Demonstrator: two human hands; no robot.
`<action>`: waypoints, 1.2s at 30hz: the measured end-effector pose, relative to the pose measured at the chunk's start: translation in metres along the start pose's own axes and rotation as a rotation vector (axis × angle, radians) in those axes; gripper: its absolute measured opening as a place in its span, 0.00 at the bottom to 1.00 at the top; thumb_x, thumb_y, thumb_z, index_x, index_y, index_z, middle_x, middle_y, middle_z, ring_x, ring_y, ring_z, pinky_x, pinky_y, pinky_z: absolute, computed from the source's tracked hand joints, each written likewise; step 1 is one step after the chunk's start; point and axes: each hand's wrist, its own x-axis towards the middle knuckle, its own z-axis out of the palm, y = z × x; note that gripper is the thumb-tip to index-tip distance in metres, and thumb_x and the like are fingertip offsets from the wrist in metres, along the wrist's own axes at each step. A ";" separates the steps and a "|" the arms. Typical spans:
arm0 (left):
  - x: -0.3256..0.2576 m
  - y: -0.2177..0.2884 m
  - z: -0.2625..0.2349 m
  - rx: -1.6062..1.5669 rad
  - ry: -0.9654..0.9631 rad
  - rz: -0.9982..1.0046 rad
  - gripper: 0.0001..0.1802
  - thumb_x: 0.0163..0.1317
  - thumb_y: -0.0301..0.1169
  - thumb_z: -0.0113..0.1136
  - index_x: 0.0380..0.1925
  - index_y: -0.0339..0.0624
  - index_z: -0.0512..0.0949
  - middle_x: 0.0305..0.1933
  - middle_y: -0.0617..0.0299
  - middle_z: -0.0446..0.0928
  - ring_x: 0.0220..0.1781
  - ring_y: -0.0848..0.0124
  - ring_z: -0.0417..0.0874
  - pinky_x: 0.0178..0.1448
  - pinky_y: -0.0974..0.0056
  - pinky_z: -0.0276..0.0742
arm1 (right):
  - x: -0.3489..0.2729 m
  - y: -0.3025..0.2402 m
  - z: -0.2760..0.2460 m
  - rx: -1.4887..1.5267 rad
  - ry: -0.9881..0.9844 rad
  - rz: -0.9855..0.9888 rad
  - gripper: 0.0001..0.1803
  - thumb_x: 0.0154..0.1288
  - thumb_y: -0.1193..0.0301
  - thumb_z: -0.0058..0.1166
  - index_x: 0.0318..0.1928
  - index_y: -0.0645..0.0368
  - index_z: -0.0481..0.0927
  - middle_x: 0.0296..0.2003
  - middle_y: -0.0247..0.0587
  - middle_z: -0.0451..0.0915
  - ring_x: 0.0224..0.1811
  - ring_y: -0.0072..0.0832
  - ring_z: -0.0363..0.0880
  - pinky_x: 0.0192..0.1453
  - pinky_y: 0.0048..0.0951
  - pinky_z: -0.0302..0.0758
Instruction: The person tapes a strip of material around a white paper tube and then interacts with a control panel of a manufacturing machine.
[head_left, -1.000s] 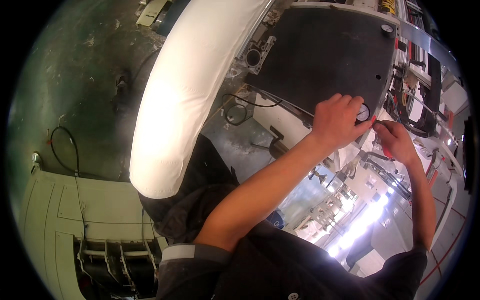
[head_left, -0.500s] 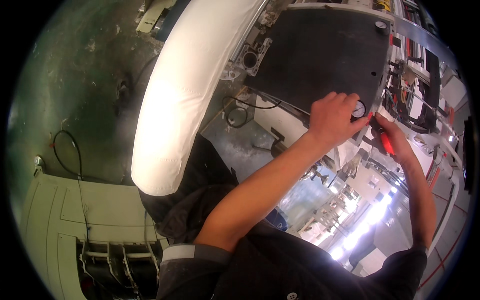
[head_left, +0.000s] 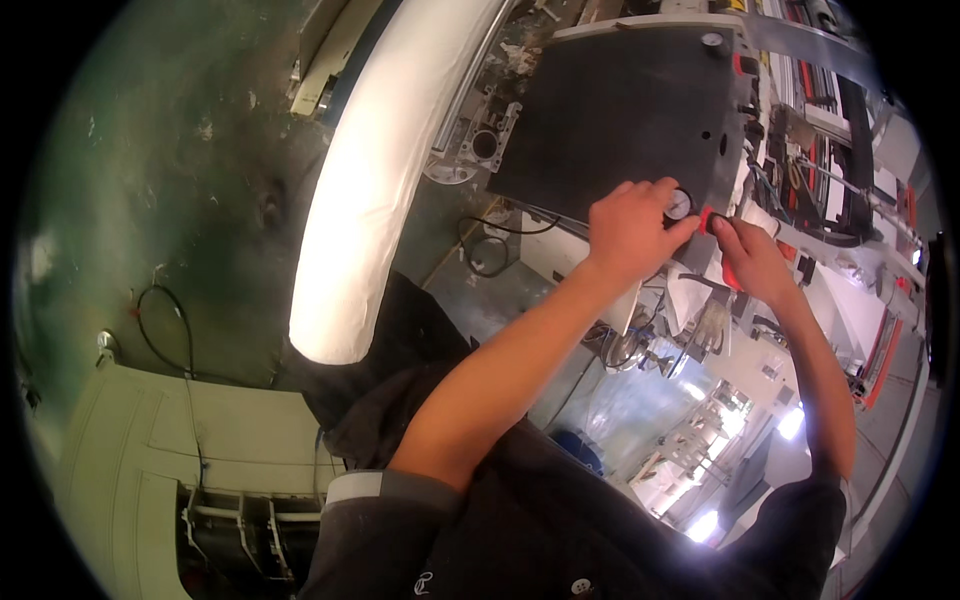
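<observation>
At the dark panel's (head_left: pixel 615 115) lower right corner, the left hand (head_left: pixel 628 232) curls by the round gauge (head_left: pixel 680 204) — perhaps for steadiness, its hold unclear — while the right hand (head_left: pixel 758 262) closes around a red-handled tool (head_left: pixel 731 275).

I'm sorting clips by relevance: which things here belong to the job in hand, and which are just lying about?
Apparently in the job:
near gauge, by the left hand
red fitting
red-handled tool, in the right hand
black panel

Apparently just around:
white roll
floor hose
</observation>
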 end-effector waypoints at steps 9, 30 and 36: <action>-0.017 0.013 -0.085 0.332 -0.125 0.113 0.26 0.53 0.45 0.69 0.50 0.43 0.79 0.41 0.60 0.82 0.46 0.59 0.81 0.47 0.57 0.78 | 0.000 0.008 0.018 0.105 0.135 -0.025 0.34 0.75 0.45 0.38 0.38 0.67 0.79 0.30 0.60 0.78 0.35 0.54 0.78 0.43 0.44 0.72; -0.030 -0.014 -0.286 0.585 -0.198 -0.516 0.36 0.45 0.52 0.71 0.49 0.37 0.81 0.49 0.46 0.83 0.53 0.52 0.83 0.58 0.55 0.75 | 0.103 0.026 0.058 0.559 1.009 -0.017 0.19 0.71 0.53 0.51 0.43 0.56 0.81 0.41 0.40 0.81 0.44 0.42 0.79 0.49 0.37 0.74; -0.029 -0.011 -0.278 0.523 -0.227 -0.502 0.33 0.47 0.46 0.71 0.48 0.30 0.80 0.44 0.46 0.84 0.47 0.56 0.85 0.55 0.58 0.76 | 0.107 0.034 0.072 0.448 1.228 -0.045 0.18 0.72 0.54 0.48 0.43 0.56 0.81 0.42 0.40 0.80 0.47 0.40 0.77 0.51 0.38 0.74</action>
